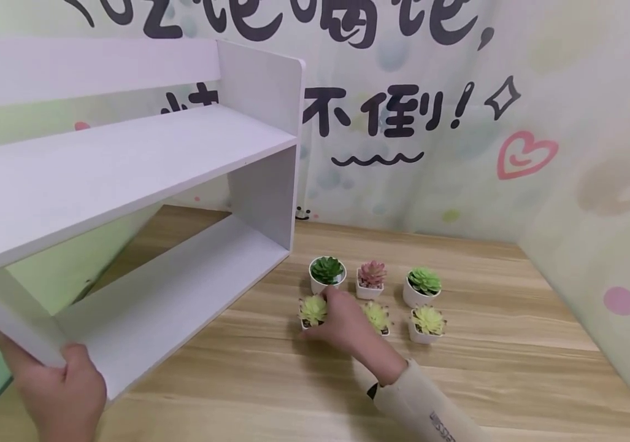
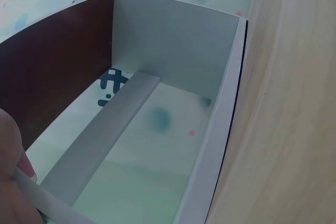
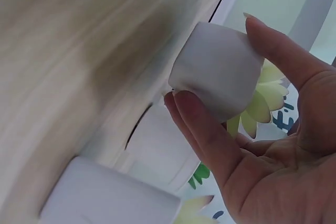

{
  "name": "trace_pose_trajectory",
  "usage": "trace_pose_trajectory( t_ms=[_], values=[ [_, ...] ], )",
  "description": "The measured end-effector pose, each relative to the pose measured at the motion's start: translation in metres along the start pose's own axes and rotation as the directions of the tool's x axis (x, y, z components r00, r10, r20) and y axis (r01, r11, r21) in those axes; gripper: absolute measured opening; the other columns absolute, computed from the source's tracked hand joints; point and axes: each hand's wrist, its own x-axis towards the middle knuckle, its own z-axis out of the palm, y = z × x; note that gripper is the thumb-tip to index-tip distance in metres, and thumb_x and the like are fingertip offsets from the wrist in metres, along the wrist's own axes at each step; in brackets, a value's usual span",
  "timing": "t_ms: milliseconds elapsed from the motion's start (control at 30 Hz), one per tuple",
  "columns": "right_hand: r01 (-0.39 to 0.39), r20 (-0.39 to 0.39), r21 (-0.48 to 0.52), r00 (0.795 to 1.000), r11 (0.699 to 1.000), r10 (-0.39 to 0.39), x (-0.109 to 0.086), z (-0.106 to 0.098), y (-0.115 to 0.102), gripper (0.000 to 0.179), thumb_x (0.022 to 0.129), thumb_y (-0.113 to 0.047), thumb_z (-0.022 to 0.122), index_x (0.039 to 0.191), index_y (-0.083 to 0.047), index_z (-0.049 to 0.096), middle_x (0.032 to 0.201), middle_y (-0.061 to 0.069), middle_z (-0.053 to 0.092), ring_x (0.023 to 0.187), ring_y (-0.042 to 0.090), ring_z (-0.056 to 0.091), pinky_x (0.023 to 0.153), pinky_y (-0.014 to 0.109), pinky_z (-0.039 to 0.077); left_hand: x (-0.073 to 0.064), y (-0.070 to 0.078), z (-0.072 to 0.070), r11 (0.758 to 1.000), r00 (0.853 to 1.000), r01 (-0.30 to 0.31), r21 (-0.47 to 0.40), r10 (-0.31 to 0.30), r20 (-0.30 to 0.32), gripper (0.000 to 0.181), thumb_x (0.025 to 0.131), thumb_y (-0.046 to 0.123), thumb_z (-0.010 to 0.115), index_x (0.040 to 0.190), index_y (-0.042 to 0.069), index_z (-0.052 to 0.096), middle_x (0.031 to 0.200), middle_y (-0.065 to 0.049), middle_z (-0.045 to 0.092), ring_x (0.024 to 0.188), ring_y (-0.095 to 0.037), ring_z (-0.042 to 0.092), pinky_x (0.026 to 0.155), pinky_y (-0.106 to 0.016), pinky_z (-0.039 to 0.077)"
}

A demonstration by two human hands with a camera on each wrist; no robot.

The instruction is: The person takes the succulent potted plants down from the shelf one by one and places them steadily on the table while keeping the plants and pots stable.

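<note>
My left hand [image 1: 63, 387] grips the lower side panel of a white two-tier shelf [image 1: 182, 282], thumb on the inner face; in the left wrist view that hand [image 2: 10, 182] shows at the shelf's edge. My right hand [image 1: 350, 322] pinches the pale yellow-green potted succulent [image 1: 313, 309] at the left of the front row. In the right wrist view, its white square pot [image 3: 218, 66] sits between thumb and fingertips, with pale leaves [image 3: 262, 98] showing past the fingers. Another yellow-green succulent [image 1: 376, 316] stands just right of this hand, partly hidden by it.
Behind stand a dark green succulent [image 1: 327, 272], a pink one [image 1: 372, 277] and a bright green one [image 1: 422, 285]. A yellow-green succulent [image 1: 427, 322] stands at front right. The wood tabletop [image 1: 513, 368] meets a printed wall [image 1: 458, 190] at the back.
</note>
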Motion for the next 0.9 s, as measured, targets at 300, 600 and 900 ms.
trace_pose_trajectory(
  t_ms=[300,600,900],
  values=[
    [-0.018,-0.019,-0.004,1.000,1.000,0.018,0.002,0.004,0.008,0.069,0.065,-0.032,0.095,0.112,0.002,0.058,0.094,0.009,0.066,0.082,0.019,0.060,0.076,0.038,0.053,0.004,-0.002,0.004,0.999,0.999,-0.045,-0.016,0.045,-0.007,0.082,0.086,0.000,0.038,0.162,0.024,0.017,0.166,-0.002,0.032,0.140,-0.004,0.034,0.117,-0.017,0.020],
    [-0.005,-0.040,-0.037,0.999,0.999,0.004,0.006,0.009,0.010,0.083,0.064,-0.035,0.095,0.123,0.008,0.056,0.100,0.016,0.069,0.086,0.023,0.064,0.081,0.043,0.056,0.007,-0.002,0.008,1.000,1.000,-0.015,-0.002,0.015,-0.004,0.082,0.088,0.001,0.038,0.162,0.029,0.016,0.166,0.000,0.030,0.142,-0.002,0.030,0.121,-0.020,0.016],
    [-0.010,-0.049,-0.041,0.999,0.999,0.008,0.007,0.012,0.009,0.109,0.065,-0.037,0.094,0.147,0.010,0.040,0.132,0.029,0.062,0.117,0.040,0.063,0.102,0.050,0.051,0.009,-0.006,0.008,1.000,1.000,0.017,-0.010,-0.017,-0.001,0.083,0.088,0.001,0.038,0.162,0.033,0.016,0.166,0.003,0.030,0.141,-0.001,0.030,0.120,-0.018,0.014]
  ],
)
